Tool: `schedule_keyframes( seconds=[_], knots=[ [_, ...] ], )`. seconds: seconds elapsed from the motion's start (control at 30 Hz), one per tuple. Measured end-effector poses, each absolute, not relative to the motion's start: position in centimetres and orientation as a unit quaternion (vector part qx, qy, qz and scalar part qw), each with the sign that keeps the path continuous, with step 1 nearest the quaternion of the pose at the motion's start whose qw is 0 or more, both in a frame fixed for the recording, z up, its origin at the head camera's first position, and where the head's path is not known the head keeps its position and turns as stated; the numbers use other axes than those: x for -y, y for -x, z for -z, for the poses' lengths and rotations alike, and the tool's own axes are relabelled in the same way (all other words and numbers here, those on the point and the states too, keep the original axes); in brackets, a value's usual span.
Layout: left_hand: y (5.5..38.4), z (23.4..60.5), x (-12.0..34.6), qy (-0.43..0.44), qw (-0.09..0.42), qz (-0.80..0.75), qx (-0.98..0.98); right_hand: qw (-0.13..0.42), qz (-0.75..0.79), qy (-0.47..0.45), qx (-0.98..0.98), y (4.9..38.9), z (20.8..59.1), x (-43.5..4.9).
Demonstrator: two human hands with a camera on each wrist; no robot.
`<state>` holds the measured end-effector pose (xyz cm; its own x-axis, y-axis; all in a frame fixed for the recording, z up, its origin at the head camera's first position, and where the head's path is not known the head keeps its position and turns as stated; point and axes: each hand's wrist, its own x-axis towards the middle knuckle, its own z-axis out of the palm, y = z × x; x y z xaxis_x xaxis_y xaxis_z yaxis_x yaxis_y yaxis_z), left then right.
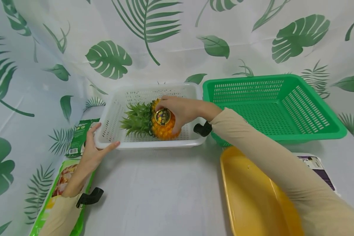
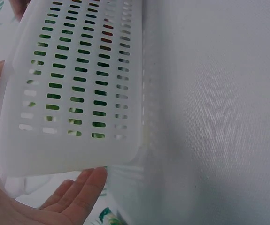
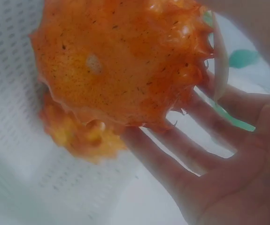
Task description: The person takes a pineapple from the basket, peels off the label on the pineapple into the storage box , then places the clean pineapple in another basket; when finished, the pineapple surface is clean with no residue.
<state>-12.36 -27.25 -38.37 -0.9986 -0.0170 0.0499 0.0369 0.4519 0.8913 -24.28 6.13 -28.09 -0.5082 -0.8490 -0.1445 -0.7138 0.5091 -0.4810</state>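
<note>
In the head view, my right hand (image 1: 183, 109) grips the orange body of a pineapple (image 1: 162, 129), which lies on its side with its green crown pointing left and a round dark label on it. The pineapple is within the walls of a white perforated basket (image 1: 162, 143). The right wrist view has the fruit's spiky base (image 3: 120, 61) up close, fingers (image 3: 158, 154) curled along its side. My left hand (image 1: 91, 152) holds the basket's front left corner, thumb at the front rim and fingers along the end wall (image 2: 78, 154).
Right of the white basket stands a green perforated basket (image 1: 318, 136). A yellow tray (image 1: 247, 193) sits in front of it, partly under my right arm. Green packages (image 1: 76, 139) lie along the left side, and a white and purple package (image 1: 320, 170) lies at right.
</note>
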Motion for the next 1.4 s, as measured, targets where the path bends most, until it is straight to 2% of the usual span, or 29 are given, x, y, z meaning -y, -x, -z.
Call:
schedule_keyframes(
  seconds=[0.33,0.6,0.97,1.4],
  knots=[
    [12.0,38.7,27.5,-0.004,0.022,0.519,0.855,0.125,0.202,0.482,-0.843,23.3,25.3,-7.6],
    [11.9,38.7,27.8,-0.012,0.023,0.515,0.857,0.091,0.21,0.518,-0.824,19.8,23.5,-8.6],
    [12.4,38.7,27.8,0.018,0.023,0.552,0.833,0.117,0.218,0.558,-0.792,14.7,25.2,-9.7],
    [12.4,38.7,27.6,0.011,0.029,0.529,0.848,0.164,0.214,0.543,-0.796,12.6,29.2,-10.8]
  ],
)
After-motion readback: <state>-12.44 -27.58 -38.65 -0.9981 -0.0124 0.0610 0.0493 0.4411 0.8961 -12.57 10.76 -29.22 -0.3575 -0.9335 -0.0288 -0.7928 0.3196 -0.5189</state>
